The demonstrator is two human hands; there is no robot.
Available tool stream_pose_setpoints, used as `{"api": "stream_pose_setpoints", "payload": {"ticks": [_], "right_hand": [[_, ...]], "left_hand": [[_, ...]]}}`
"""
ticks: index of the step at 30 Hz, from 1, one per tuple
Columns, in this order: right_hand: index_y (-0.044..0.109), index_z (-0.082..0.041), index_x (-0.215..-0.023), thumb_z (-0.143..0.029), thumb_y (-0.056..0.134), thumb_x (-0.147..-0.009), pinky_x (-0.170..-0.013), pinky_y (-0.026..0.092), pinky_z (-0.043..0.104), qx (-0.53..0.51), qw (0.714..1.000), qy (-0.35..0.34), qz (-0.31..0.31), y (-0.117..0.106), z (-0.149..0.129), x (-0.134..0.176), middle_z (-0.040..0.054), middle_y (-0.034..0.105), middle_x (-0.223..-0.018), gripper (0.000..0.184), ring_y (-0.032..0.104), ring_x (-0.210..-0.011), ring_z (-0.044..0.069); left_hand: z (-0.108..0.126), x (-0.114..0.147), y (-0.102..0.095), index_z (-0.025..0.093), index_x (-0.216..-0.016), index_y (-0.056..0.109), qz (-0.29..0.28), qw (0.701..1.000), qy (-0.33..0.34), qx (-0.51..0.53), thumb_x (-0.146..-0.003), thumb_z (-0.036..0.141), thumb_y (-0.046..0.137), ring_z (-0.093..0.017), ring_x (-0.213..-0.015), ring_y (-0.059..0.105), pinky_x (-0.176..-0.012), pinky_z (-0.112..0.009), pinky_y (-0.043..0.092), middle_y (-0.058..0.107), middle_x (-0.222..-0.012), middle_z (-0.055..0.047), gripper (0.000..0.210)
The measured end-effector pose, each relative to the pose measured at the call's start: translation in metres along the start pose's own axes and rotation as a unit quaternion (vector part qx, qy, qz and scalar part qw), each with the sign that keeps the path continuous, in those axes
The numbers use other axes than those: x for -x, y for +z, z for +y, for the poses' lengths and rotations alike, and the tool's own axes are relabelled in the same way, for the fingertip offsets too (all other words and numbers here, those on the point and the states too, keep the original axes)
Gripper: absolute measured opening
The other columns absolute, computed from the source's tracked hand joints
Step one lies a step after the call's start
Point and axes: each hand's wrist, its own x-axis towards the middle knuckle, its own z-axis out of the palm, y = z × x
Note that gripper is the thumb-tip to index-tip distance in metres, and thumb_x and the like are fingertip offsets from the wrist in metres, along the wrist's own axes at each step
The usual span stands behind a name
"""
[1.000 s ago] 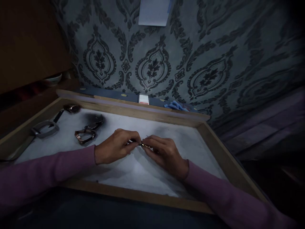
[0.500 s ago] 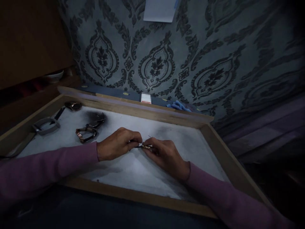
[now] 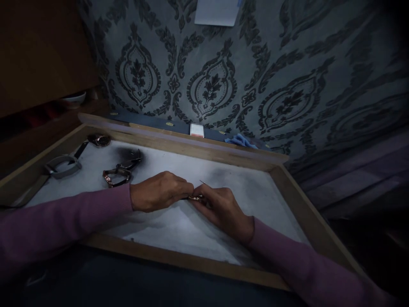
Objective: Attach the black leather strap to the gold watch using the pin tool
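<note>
Over the white-lined wooden tray, my two hands meet at a small gold-coloured wristwatch [image 3: 194,198] with a dark strap. My right hand [image 3: 225,209] pinches the watch between thumb and fingers. A thin metal pin-like piece [image 3: 203,182] sticks up above its fingertips; its other end is hidden. My left hand [image 3: 162,191] is closed at the watch's left side, its fingers on the dark strap, most of which they cover. Left of my hands lie a rose-gold and dark watch [image 3: 116,178], a dark strap [image 3: 131,160] and a grey strap [image 3: 65,167].
Another dark watch [image 3: 99,140] lies in the tray's far left corner. The raised wooden rim [image 3: 191,256] runs around the work area. Behind it are a blue cloth [image 3: 241,140] and a small white box [image 3: 197,130], near the patterned wall [image 3: 211,89].
My left hand has shifted slightly right, closer to my right fingers, and covers more of the dark strap. The right hand stays nearly in place. The view has tilted a little.
</note>
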Motion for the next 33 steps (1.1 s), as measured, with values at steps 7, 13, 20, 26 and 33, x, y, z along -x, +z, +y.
{"api": "stream_pose_setpoints", "payload": {"ticks": [7,13,20,26,33], "right_hand": [[0.058,-0.018,-0.087,-0.018,0.053,-0.095,-0.050,0.040,0.020,-0.003,1.000,-0.020,0.008,-0.001,-0.004,-0.001,-0.0009,0.065,-0.065,0.010,0.058,-0.051,0.009],[0.061,-0.017,-0.089,-0.018,0.050,-0.096,-0.054,0.044,0.022,0.010,1.000,-0.023,0.001,-0.005,-0.006,-0.001,0.0024,0.070,-0.073,0.012,0.063,-0.058,0.011],[0.060,-0.017,-0.086,-0.038,0.059,-0.092,-0.046,0.046,0.019,-0.260,0.952,0.148,-0.061,-0.008,-0.010,-0.008,-0.0011,0.064,-0.065,0.022,0.060,-0.050,0.010],[0.064,-0.016,-0.088,-0.029,0.062,-0.091,-0.048,0.043,0.019,-0.173,0.980,0.094,0.002,-0.010,-0.014,-0.007,-0.0010,0.064,-0.063,0.013,0.058,-0.051,0.009],[0.064,-0.017,-0.090,-0.022,0.062,-0.090,-0.051,0.045,0.020,-0.075,0.996,0.041,0.015,-0.010,-0.012,-0.002,-0.0011,0.065,-0.064,0.005,0.058,-0.051,0.009]], "left_hand": [[0.009,0.000,0.000,0.015,-0.082,0.058,0.018,0.997,-0.043,-0.060,-0.089,0.011,0.050,-0.011,-0.062,0.056,-0.059,-0.021,0.037,0.064,-0.074,0.000,0.012],[0.014,-0.003,-0.004,0.015,-0.077,0.057,0.023,0.997,-0.067,-0.034,-0.085,0.010,0.049,-0.010,-0.060,0.053,-0.059,-0.021,0.036,0.062,-0.070,0.000,0.013],[0.016,-0.001,-0.009,0.015,-0.071,0.055,0.017,0.998,-0.054,0.011,-0.079,0.008,0.051,-0.009,-0.055,0.047,-0.055,-0.020,0.031,0.056,-0.063,0.002,0.012],[0.015,-0.004,-0.014,0.014,-0.077,0.059,0.014,0.993,-0.075,0.084,-0.083,0.012,0.051,-0.008,-0.056,0.046,-0.057,-0.019,0.032,0.055,-0.064,0.004,0.011],[0.013,-0.002,-0.016,0.014,-0.085,0.061,-0.007,0.993,-0.056,0.102,-0.090,0.015,0.050,-0.009,-0.064,0.053,-0.063,-0.020,0.037,0.062,-0.072,0.001,0.012]]}}
